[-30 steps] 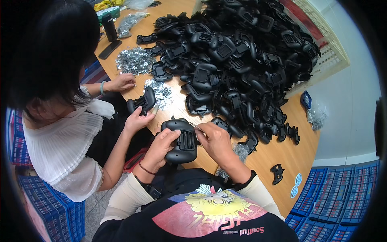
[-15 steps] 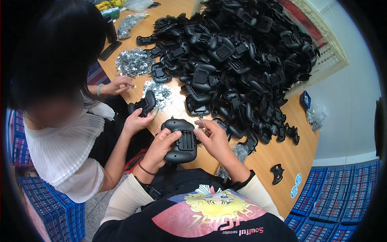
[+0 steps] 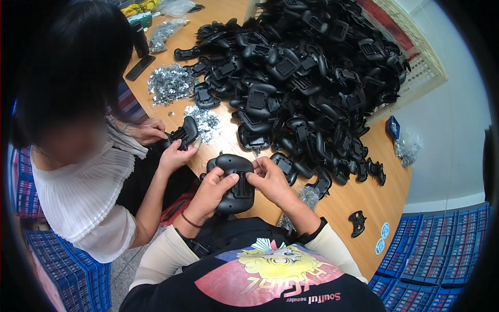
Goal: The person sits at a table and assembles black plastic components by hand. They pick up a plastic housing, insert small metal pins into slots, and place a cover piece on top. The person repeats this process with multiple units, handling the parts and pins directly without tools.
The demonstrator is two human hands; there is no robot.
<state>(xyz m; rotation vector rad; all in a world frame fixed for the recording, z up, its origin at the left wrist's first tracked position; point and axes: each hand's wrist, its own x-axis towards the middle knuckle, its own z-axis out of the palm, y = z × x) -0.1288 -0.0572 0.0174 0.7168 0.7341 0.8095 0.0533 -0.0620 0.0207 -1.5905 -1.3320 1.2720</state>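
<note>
A black game controller shell [image 3: 236, 200], its slotted battery compartment [image 3: 240, 182] facing up, lies in my left hand [image 3: 212, 191]. The left fingers are closed round its left side and the thumb rests by the compartment. My right hand [image 3: 269, 179] is closed at the shell's right edge, its thumb at the compartment. A thin metal tool [image 3: 256, 155] sticks out beyond the right fingertips; most of it is hidden. Just past my hands lie silver metal clips [image 3: 206, 125], in a loose heap, and the pile of black controller shells [image 3: 291, 93].
At my left a person's hand [image 3: 174, 156] holds another controller shell [image 3: 183, 134]. A second clip heap [image 3: 171, 84], a phone [image 3: 140, 67] and a bagged batch [image 3: 166, 34] lie farther off. One shell [image 3: 357, 223] sits alone at right. Blue crates [image 3: 442, 244] stand beyond the table.
My right thumb has moved left onto the compartment's edge, and the shell has shifted slightly. The neighbouring person's far hand has moved from beside the clips to their controller shell.
</note>
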